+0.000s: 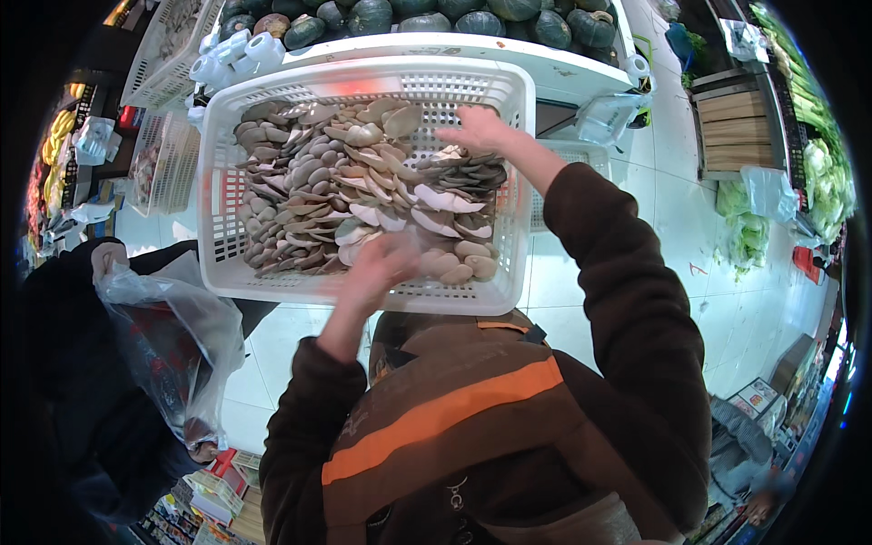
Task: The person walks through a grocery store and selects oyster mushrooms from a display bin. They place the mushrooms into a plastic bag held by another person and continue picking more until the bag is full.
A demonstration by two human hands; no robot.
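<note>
A white slatted plastic basket [364, 66] sits in front of me, holding a layered mass of oyster mushrooms [317, 170] in grey and pale beige. Over its near side is my left hand [385, 262], blurred, at the edge of the mushrooms; whether it grips one is unclear. My right hand [480, 128] reaches across the far right corner with fingers apart and nothing visible in it. Beneath that hand some of the basket's perforated bottom shows, and dark-capped mushrooms [470, 170] lie just below it.
Green squashes [415, 22] fill a white display bin beyond the basket. Rolls of plastic bags [235, 58] hang at its corner. At left a person in dark clothing holds a clear plastic bag [180, 334]. Leafy vegetables [828, 170] line the right side; another person [742, 443] is lower right.
</note>
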